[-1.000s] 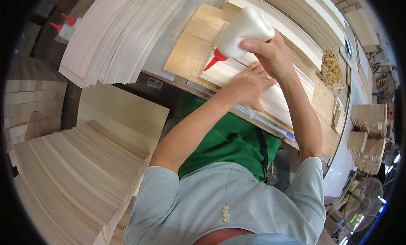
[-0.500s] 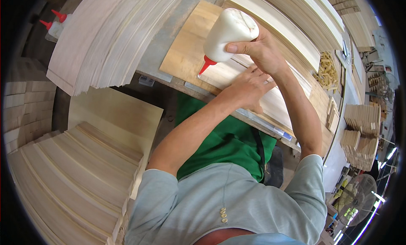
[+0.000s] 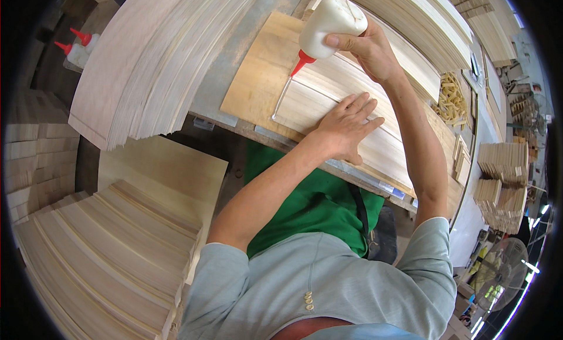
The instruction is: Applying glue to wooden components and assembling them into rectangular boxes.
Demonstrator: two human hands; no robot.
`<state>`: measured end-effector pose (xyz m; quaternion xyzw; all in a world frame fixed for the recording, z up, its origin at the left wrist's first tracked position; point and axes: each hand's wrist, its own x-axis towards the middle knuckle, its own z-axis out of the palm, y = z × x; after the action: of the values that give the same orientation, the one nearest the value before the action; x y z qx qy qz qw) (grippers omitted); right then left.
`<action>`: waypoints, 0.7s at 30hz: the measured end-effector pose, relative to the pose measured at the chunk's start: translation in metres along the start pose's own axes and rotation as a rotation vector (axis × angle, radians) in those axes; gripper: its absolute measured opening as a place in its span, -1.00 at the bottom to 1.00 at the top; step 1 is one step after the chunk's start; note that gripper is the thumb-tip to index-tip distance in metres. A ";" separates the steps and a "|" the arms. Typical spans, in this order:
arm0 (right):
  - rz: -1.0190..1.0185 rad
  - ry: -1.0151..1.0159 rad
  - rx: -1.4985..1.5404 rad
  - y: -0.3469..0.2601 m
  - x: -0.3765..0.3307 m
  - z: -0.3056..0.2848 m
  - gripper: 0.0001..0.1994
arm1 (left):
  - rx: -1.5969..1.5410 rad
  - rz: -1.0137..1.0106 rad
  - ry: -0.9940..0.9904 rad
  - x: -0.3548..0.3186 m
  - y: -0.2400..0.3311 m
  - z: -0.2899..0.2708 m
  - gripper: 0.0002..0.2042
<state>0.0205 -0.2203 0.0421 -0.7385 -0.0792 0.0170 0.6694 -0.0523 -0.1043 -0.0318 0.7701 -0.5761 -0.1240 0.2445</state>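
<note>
Upside down in my right hand (image 3: 372, 49) is a white squeeze bottle of glue (image 3: 331, 24), its red nozzle (image 3: 302, 62) pointing down at the left end of a pale wooden panel (image 3: 316, 88). A white bead of glue (image 3: 282, 97) runs from the nozzle tip along that end toward the panel's near corner. Fingers spread, my left hand (image 3: 350, 129) lies flat on the panel's near part and holds nothing. Under the panel is a larger tan board (image 3: 249, 76) on the workbench (image 3: 211, 88); dark lines run lengthwise across the panel.
Tall stacks of thin wooden sheets stand at the left (image 3: 146, 58) and lower left (image 3: 111, 240). Long boards (image 3: 404, 23) lie beyond the panel. A heap of yellowish bands (image 3: 451, 99) sits at right. Two red-tipped bottles (image 3: 79, 51) stand far left; a fan (image 3: 501, 272) is lower right.
My right hand has moved the bottle away from me along the panel's left end, and a line of glue now trails behind the nozzle. My left hand stays flat on the panel.
</note>
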 end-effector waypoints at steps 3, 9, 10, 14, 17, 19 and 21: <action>-0.014 0.004 0.041 0.002 0.003 -0.001 -0.44 | 0.011 -0.006 -0.012 0.001 0.000 0.000 -0.06; 0.005 -0.001 0.025 0.003 0.003 -0.003 -0.46 | 0.016 -0.008 -0.046 0.001 0.001 0.000 -0.04; -0.004 0.005 0.037 0.004 0.004 -0.002 -0.47 | 0.017 -0.016 -0.056 0.001 0.001 -0.001 -0.04; -0.016 0.028 0.044 0.003 0.005 -0.006 -0.49 | 0.015 -0.014 -0.059 0.001 0.002 -0.001 -0.04; -0.010 -0.007 0.055 0.003 0.005 -0.005 -0.48 | -0.001 -0.009 -0.063 0.000 0.003 -0.001 -0.05; -0.035 0.007 0.021 0.002 0.008 -0.006 -0.47 | -0.012 -0.016 -0.074 0.000 0.004 -0.001 -0.05; -0.064 0.019 -0.014 -0.001 0.011 -0.007 -0.46 | -0.001 -0.009 -0.057 0.000 0.003 0.001 -0.05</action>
<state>0.0327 -0.2257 0.0443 -0.7402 -0.0967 -0.0120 0.6653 -0.0551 -0.1050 -0.0308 0.7688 -0.5791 -0.1473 0.2279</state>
